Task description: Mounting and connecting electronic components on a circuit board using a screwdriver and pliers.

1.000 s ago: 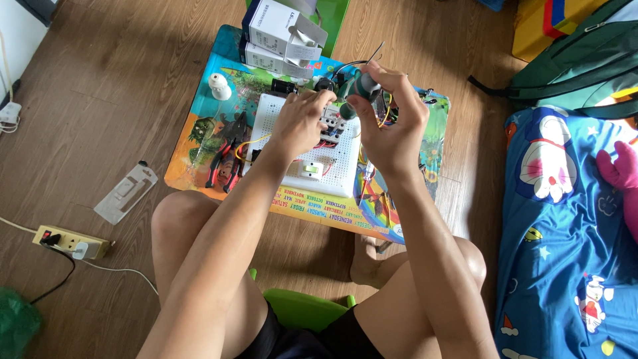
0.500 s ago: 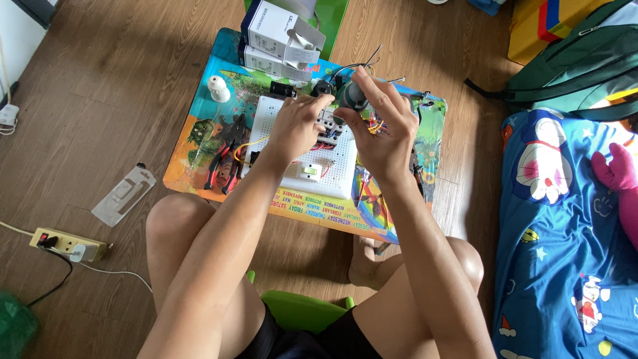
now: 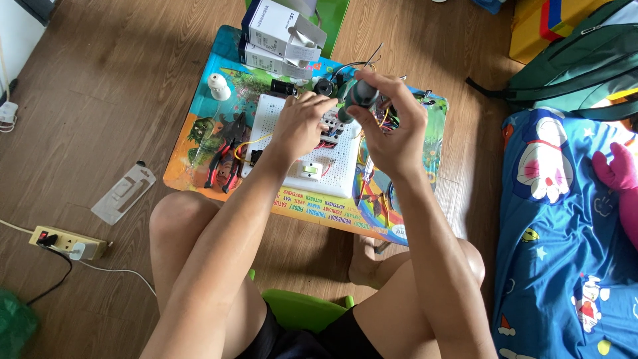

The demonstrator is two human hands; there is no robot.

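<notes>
Screwdriver (image 3: 357,100), dark green-grey in the handle, is gripped in the right hand (image 3: 392,133), held above the far edge of the white perforated board (image 3: 286,119). The handle sits upright in the curled fingers, and the shaft runs down towards the cluster of small components and coloured wires (image 3: 372,129) mounted on the board; the tip itself is hidden behind the hands. That vertical hold suits pressing straight down on a fastener.

The left hand (image 3: 300,126) rests on the board just beside the tool, fingers bent and closed around or against a small part near the tool's working end; what exactly it pinches cannot be told. Its placement appears to steady the part while the other hand drives.

The board lies flat on a low, brightly printed table (image 3: 199,133), which brings the work within reach of the person seated on a green stool (image 3: 299,309) with knees to either side. A white switch-like block (image 3: 310,170) sits on the near part of the board. Red-handled pliers (image 3: 222,166) lie on the table left of the board, close but untouched. A white bulb (image 3: 219,86) and stacked white boxes (image 3: 279,36) occupy the far end. A power strip (image 3: 66,242) and a clear plastic package (image 3: 123,194) lie on the wooden floor, well apart.
</notes>
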